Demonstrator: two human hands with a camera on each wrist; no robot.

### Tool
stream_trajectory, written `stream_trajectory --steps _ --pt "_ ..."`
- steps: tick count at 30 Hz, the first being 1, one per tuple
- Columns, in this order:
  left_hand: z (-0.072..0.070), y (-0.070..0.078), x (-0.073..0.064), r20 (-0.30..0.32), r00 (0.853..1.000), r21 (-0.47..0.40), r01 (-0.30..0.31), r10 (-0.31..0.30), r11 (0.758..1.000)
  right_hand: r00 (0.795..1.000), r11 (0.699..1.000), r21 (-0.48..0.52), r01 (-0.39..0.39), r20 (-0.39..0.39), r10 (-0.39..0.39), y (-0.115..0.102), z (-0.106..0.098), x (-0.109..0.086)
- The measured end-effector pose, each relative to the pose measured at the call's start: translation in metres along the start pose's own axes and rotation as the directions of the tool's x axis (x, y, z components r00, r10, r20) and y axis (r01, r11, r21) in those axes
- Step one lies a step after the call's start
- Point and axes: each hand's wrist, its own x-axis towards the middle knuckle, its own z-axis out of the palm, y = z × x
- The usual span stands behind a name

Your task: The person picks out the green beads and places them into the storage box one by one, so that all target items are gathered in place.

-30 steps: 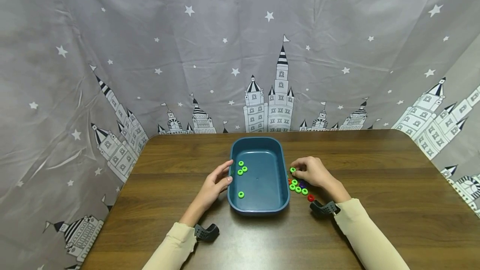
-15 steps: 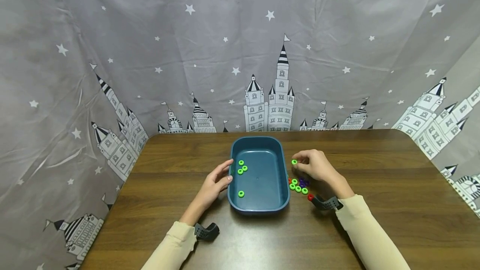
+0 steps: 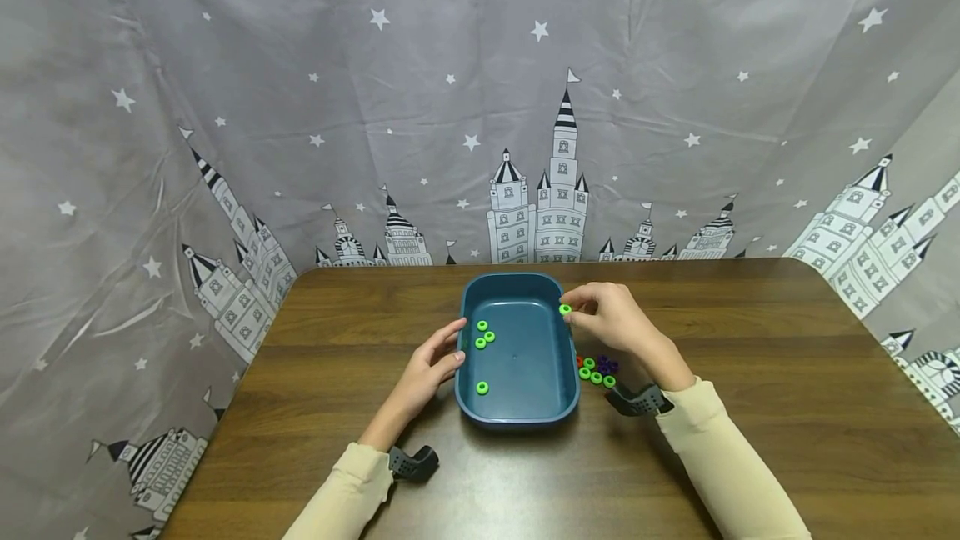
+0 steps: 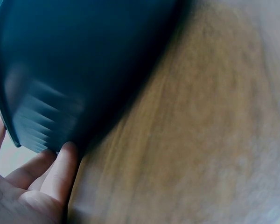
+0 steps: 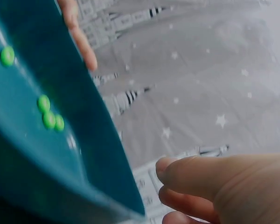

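Observation:
A dark teal plastic bin (image 3: 517,422) stands in the middle of the wooden table, with several small green rings (image 3: 482,388) on its floor. My right hand (image 3: 618,319) pinches another green ring (image 3: 566,309) between thumb and fingertips, at the bin's right rim toward the far corner. In the right wrist view that ring is hidden behind the fingers (image 5: 191,175). Against the bin's left side rests my left hand (image 3: 420,377), fingers loosely extended. The left wrist view has its fingertips (image 4: 67,151) touching the ribbed outer wall.
Right of the bin lie loose rings: several green rings (image 3: 596,377), purple rings (image 3: 606,364) and a red ring (image 3: 579,362) close to the wall. A grey curtain (image 3: 450,148) with castles and stars hangs behind the table (image 3: 360,307).
My right hand has lifted the green ring away from the loose rings, then carried it left to the bin's rim. My left hand and the bin have stayed in place.

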Motion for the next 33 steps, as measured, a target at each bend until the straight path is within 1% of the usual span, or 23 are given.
stream_trajectory --steps 6,14,18,22,28,33 --pt "0.0 0.0 0.0 -0.003 1.0 0.01 0.009 -0.009 1.0 0.999 1.0 0.017 0.024 0.044 -0.025 -0.02 0.013 0.007" --pt "0.001 0.0 0.0 -0.003 1.0 0.007 0.015 -0.015 1.0 0.993 0.996 -0.003 0.086 0.085 -0.086 -0.034 0.034 0.013" --pt "0.001 0.0 0.0 -0.006 1.0 0.006 0.015 -0.015 1.0 0.988 0.994 0.009 0.106 0.112 -0.107 -0.039 0.044 0.014" --pt "0.001 0.001 0.0 -0.009 1.0 0.011 0.017 -0.017 1.0 0.985 0.994 0.013 0.107 0.138 -0.108 -0.044 0.053 0.015" --pt "0.0 0.001 0.0 -0.006 1.0 0.014 0.021 -0.021 1.0 0.979 0.997 0.026 0.078 0.188 -0.081 -0.05 0.068 0.015" --pt "0.0 0.002 0.001 -0.004 1.0 0.017 0.021 -0.02 1.0 0.973 0.996 0.017 0.087 0.211 -0.089 -0.054 0.077 0.016"
